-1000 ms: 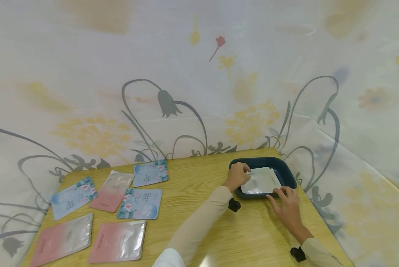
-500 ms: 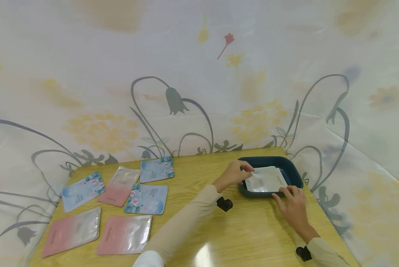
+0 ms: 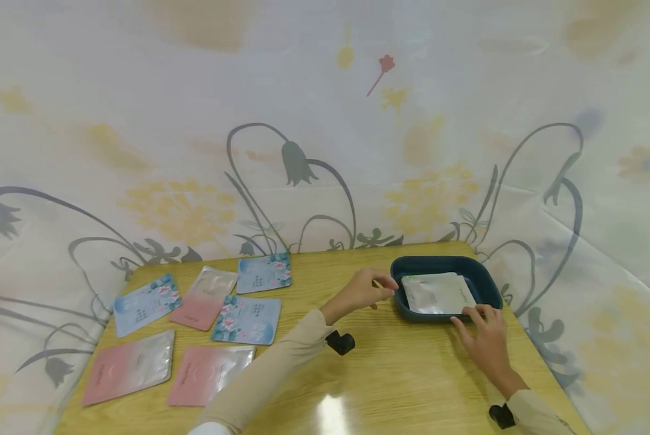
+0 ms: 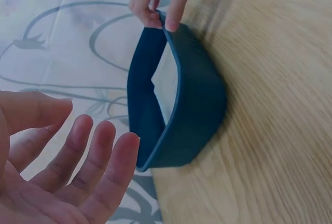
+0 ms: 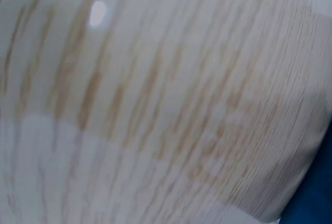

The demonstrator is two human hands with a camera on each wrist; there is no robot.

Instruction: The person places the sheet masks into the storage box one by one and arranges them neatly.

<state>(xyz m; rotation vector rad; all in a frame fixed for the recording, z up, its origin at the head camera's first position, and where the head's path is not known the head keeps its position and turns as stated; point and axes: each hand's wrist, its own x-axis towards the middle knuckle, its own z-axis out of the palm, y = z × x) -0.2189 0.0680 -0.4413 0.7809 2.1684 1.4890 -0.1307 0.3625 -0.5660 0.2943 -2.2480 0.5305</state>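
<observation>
A dark blue plastic basin (image 3: 482, 279) stands at the right of the table with pale, silvery sheet mask packets (image 3: 439, 294) lying flat inside. My right hand (image 3: 488, 344) pinches its near right rim; in the left wrist view the thumb is outside the wall and fingers reach over the edge. Just left of the basin hovers my left hand (image 3: 364, 289), holding nothing, its fingers loosely bent in the left wrist view. The right wrist view shows mostly tabletop, with a corner of the basin (image 5: 311, 193); the right hand is out of sight there.
On the left of the wooden table (image 3: 401, 374) lie several packets: blue flowered ones (image 3: 247, 320) and pink-silver ones (image 3: 131, 367). My left forearm (image 3: 270, 374) overlaps one pink packet (image 3: 208, 376). A flower-printed curtain (image 3: 325, 121) rises behind the table.
My left hand has let go of the packets in the basin and drawn back left past the rim. My right hand stays at the rim. The head view has swung slightly left.
</observation>
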